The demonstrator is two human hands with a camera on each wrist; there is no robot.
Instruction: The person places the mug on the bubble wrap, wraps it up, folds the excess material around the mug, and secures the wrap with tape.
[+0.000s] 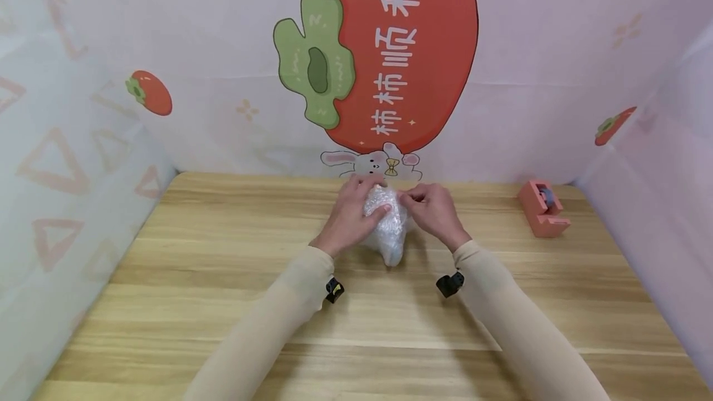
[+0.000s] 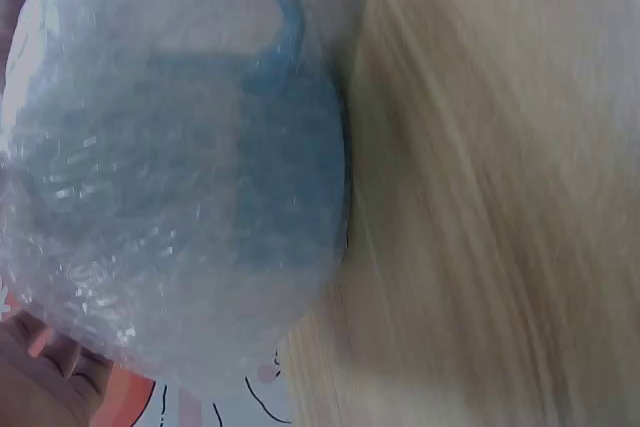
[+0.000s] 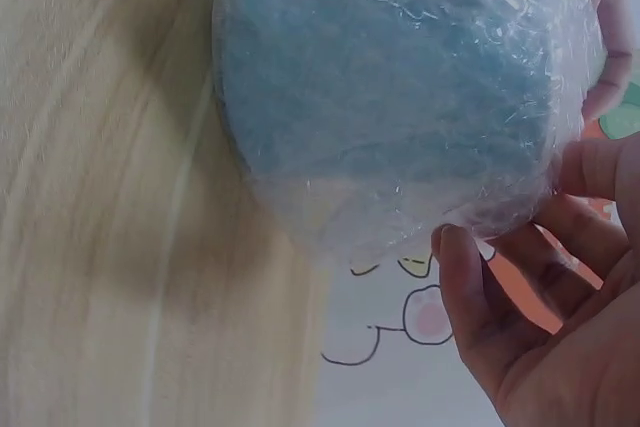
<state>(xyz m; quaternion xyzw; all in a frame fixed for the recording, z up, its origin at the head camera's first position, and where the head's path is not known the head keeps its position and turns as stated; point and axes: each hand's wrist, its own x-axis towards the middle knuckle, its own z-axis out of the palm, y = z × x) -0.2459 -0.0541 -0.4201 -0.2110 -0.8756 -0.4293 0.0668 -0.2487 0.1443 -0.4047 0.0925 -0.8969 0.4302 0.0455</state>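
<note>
A mug wrapped in bubble wrap (image 1: pixel 391 228) is on the wooden table, held between both hands. Through the clear wrap, its blue body and curved handle (image 2: pixel 293 27) show in the left wrist view. My left hand (image 1: pixel 352 212) holds the bundle from the left and top, its thumb lying across the near side. On the right, my right hand (image 1: pixel 436 210) pinches the edge of the bubble wrap (image 3: pixel 500 212) between thumb and fingers. Part of the left fingers is hidden behind the bundle.
A pink tape dispenser (image 1: pixel 541 209) with a roll of tape stands at the back right of the table (image 1: pixel 223 265). Printed cloth walls (image 1: pixel 223 135) close off the back and both sides.
</note>
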